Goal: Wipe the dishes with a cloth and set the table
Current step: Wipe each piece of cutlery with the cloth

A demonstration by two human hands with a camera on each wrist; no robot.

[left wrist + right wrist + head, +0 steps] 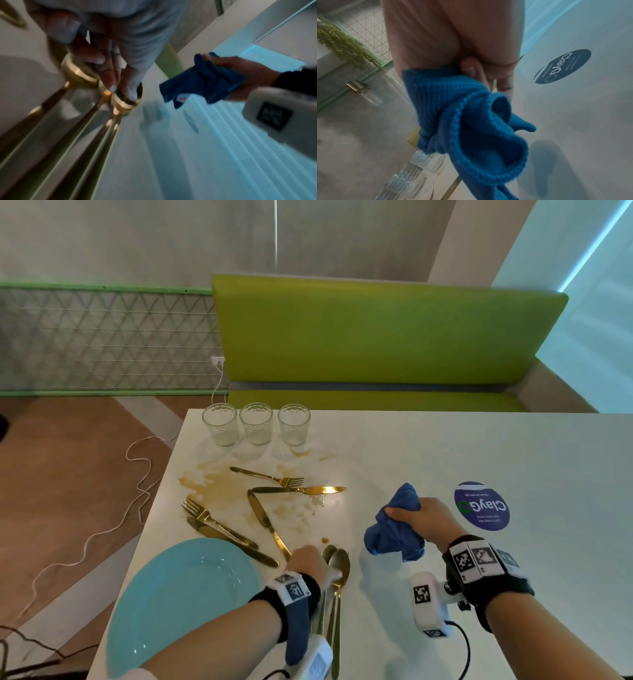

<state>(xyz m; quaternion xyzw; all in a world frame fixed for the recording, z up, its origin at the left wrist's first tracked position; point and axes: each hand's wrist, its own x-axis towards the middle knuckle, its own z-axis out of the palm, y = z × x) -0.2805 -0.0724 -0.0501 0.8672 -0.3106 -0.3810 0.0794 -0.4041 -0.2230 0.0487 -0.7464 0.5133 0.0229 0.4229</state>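
My left hand [310, 561] reaches down over several gold spoons [339, 563] lying on the white table [445, 446], just right of a light blue plate [178, 594]. Its straight fingertips [112, 88] touch the spoon bowls [123, 105]. My right hand [424, 518] grips a bunched blue cloth [394, 529] a little above the table, to the right of the spoons. The same cloth [471, 121] hangs from the curled fingers [469, 67] in the right wrist view. Gold forks [274, 477] and knives [265, 522] lie scattered beyond the plate.
A brown spill [212, 487] stains the table around the cutlery. Three empty glasses [256, 422] stand in a row near the far left edge. A round blue sticker [481, 506] lies right of the cloth. A green bench [376, 337] faces me; a white cable [137, 474] trails on the floor.
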